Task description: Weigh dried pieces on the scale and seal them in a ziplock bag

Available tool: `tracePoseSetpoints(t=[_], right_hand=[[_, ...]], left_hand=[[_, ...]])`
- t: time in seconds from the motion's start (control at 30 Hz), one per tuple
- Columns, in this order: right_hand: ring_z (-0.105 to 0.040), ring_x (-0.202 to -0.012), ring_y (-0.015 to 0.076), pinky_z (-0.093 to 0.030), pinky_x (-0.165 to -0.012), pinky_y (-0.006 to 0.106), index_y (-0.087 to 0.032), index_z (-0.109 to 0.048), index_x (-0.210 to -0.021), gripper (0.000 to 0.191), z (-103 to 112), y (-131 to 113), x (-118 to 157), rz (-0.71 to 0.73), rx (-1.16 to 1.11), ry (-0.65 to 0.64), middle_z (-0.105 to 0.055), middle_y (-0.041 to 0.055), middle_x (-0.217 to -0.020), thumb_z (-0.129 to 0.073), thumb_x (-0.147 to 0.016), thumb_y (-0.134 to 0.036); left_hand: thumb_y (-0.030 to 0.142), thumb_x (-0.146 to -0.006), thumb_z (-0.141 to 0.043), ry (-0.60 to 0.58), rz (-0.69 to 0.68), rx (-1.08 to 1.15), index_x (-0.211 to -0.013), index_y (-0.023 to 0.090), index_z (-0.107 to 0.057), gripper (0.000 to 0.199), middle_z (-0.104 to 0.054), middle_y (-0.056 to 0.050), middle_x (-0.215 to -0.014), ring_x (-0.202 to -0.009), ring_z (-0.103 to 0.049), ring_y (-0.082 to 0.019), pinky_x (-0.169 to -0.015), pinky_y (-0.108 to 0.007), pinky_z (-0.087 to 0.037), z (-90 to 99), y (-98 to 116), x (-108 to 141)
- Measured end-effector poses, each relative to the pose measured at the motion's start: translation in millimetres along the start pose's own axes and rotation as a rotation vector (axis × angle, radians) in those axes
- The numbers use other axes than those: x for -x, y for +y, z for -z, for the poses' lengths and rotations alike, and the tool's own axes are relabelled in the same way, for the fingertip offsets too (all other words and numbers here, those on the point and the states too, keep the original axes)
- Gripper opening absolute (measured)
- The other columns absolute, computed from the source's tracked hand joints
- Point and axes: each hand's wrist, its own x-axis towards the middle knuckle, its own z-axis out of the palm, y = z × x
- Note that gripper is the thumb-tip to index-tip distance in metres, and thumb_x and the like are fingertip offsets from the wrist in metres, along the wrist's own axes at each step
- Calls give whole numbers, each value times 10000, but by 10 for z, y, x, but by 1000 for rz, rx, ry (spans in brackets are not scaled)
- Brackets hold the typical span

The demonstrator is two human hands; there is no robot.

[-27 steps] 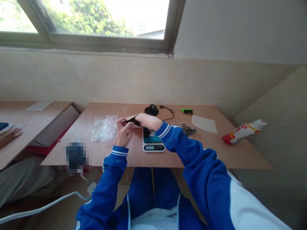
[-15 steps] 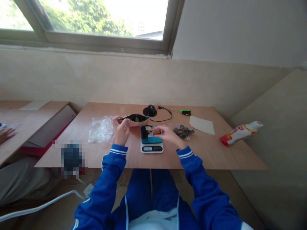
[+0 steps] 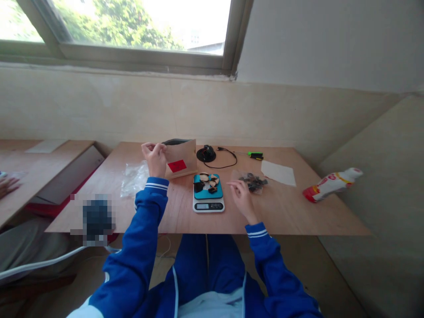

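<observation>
My left hand (image 3: 155, 158) is closed on the upper left edge of a brown paper pouch (image 3: 183, 153), which stands upright with a dark inside and a red label. Just right of the kitchen scale (image 3: 208, 205), my right hand (image 3: 241, 197) hovers over the table with its fingers stretched out and nothing visible in them. Several dried slices (image 3: 204, 177) with dark rims and pale faces lie on the scale's blue plate. Beyond my right hand is a clear bag of dark dried pieces (image 3: 254, 182). The scale's display is too small to read.
Crumpled clear plastic (image 3: 133, 179) lies on the left. Behind the scale are a round black device (image 3: 206, 153) with a cable and two screwdrivers (image 3: 255, 155). White paper (image 3: 278, 172) and a bottle (image 3: 331, 184) are on the right. Another person's hand (image 3: 9, 185) rests at far left.
My left hand and the pouch have moved left and away from the scale, and the pouch now stands more upright. My right hand has withdrawn rightward from the scale, leaving slices on its plate.
</observation>
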Motion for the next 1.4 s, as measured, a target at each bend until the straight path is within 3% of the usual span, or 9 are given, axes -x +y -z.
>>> tracePoseSetpoints(t=[0.23,0.43,0.53,0.67,0.8,0.9,1.17,1.3,1.4], right_hand=[[-558,-945,232,-493,-706,352,-176,-659,-948,254,171,44,583,-177,-10,197,-569,128,-1008,-420,-886,-239],[-574,-896,225,-498,-690,342,-177,-656,-899,236,100,4,770,-264,-72,197,-586,116,-955,-437,-869,-261],[-576,-970,223,-504,-820,370,-190,-642,-932,219,109,-134,546,-197,-153,134,-606,105,-987,-446,-886,-277],[-531,-1149,196,-406,-1036,377,-201,-614,-1069,241,185,-623,-167,83,-280,-53,-595,92,-1160,-436,-918,-263],[-543,-1165,150,-411,-1037,318,-196,-599,-1164,318,79,-1214,-976,299,-410,-384,-610,60,-1215,-379,-934,-194],[-595,-1097,146,-443,-993,294,-142,-654,-1096,345,-180,-1434,-1355,381,-387,-706,-668,66,-1151,-379,-894,-97],[-637,-1023,232,-487,-865,298,-123,-690,-1046,303,-814,-1367,-1427,390,293,-991,-674,124,-1155,-485,-829,-71],[-643,-994,220,-492,-847,305,-125,-677,-1061,304,-806,-1397,-1407,406,266,-966,-676,120,-1143,-443,-868,-98],[-609,-1068,178,-447,-951,302,-136,-658,-1096,338,-590,-1426,-1394,433,55,-779,-664,88,-1168,-393,-891,-93]], left_hand=[[221,-848,-546,14,17,-3,-794,183,-640,114,-418,-85,-985,-959,-463,-203,-925,-379,-431,60,-71,-105],[353,-878,-528,-27,-5,20,-838,179,-648,215,-427,-96,-1011,-975,-466,-207,-931,-376,-425,109,-22,-7],[362,-876,-525,-62,-29,37,-828,183,-646,221,-435,-91,-1035,-991,-471,-197,-919,-354,-431,151,-19,60],[323,-863,-534,-120,-61,19,-765,181,-627,196,-453,-89,-1063,-995,-473,-206,-932,-380,-411,254,38,218],[275,-851,-536,-199,-107,-24,-756,187,-622,156,-462,-81,-1083,-1010,-469,-218,-935,-396,-400,362,135,431],[261,-849,-532,-252,-142,-45,-800,198,-636,132,-453,-80,-1106,-1008,-468,-217,-932,-394,-403,412,157,580],[247,-867,-512,-295,-169,-43,-822,194,-636,142,-462,-88,-1126,-999,-476,-213,-914,-383,-422,478,170,806],[282,-885,-498,-227,-100,-51,-841,189,-633,170,-463,-91,-1091,-1047,-478,-220,-959,-391,-411,462,206,764],[323,-890,-504,-167,-53,-24,-949,198,-643,197,-437,-97,-1145,-1091,-480,-213,-994,-393,-402,388,199,618]])
